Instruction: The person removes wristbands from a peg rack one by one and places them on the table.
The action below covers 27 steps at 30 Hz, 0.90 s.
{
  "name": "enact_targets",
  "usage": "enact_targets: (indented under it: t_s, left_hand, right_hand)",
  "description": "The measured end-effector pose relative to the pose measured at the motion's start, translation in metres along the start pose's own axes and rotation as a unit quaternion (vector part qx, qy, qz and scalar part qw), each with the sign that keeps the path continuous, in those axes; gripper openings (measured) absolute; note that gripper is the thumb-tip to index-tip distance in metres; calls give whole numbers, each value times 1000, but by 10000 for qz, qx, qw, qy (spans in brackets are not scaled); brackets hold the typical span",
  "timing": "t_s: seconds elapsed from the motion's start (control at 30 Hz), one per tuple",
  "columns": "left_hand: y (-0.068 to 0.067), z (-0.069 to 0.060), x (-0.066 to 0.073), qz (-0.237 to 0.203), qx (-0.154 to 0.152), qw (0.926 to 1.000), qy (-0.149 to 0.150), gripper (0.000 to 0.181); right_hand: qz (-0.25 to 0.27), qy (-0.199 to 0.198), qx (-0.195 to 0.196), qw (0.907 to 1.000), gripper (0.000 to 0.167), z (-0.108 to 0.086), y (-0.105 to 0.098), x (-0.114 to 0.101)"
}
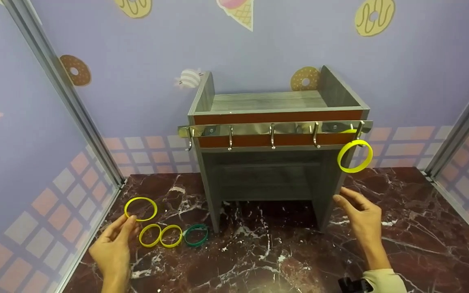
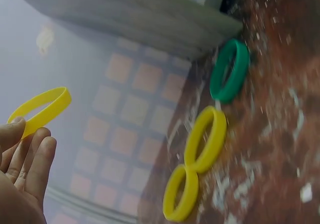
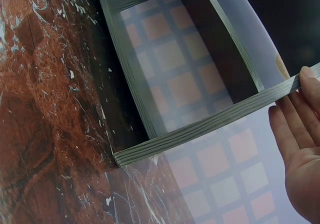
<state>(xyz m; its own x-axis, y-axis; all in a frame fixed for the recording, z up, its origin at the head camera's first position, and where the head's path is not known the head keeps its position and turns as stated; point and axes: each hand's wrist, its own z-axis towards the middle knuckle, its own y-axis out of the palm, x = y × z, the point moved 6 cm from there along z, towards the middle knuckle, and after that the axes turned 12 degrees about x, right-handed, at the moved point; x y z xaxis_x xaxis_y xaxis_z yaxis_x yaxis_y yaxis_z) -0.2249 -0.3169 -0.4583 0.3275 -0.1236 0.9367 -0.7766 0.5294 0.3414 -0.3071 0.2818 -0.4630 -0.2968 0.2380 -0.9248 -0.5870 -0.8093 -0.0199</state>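
My left hand (image 1: pixel 112 248) pinches a yellow ring (image 1: pixel 154 209) between thumb and fingers, held up over the left of the table; the left wrist view shows this ring (image 2: pixel 52 110) too. Beside it on the table lie two touching yellow rings (image 1: pixel 171 245) and a green ring (image 1: pixel 196 245). A grey wooden shelf (image 1: pixel 267 110) carries a metal rail with several hooks (image 1: pixel 272 136). Another yellow ring (image 1: pixel 355 171) hangs from the rightmost hook. My right hand (image 1: pixel 362 219) grips the front edge of the shelf's right side panel (image 3: pixel 200 126), thumb on the edge, fingers behind.
The shelf stands near the back wall (image 1: pixel 255 53) on a dark red marbled table (image 1: pixel 259 260). Metal posts (image 1: pixel 67 97) frame patterned side walls at left and right. A dark band sits on the right wrist, below a light sleeve (image 1: pixel 385 280).
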Motion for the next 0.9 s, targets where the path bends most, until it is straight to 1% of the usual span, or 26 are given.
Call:
enact_targets:
  t_s: [0.27,0.4,0.47,0.57,0.7,0.77,0.8,0.9]
  left_hand:
    - [-22,28,-20,182,160,9996,-157,13]
    - [-34,40,-31,223,313,9986,-367,19]
    - [-41,45,-36,252,402,9976,-506,17]
    - [-49,51,-44,368,486,9961,-643,17]
    - [-58,56,-53,601,539,9937,-782,29]
    - [-62,58,-57,761,562,9918,-855,31]
    - [-64,59,-59,833,575,9908,-900,30]
    - [-70,61,-64,1155,598,9868,-964,12]
  right_hand:
    - [83,-59,-2,9999,30,-1,0,-3]
    - [117,-39,15,9999,30,-2,-1,-3]
    - [119,-15,9,9999,30,-2,-1,-3]
    - [122,10,-5,9999,31,-2,-1,-2]
    - [68,1,-15,10000,30,-1,-1,-2]
    - [58,9,-19,10000,30,-1,-1,-2]
    - [65,17,-22,10000,31,-1,-1,-2]
    - [89,44,-25,9999,31,-2,0,-2]
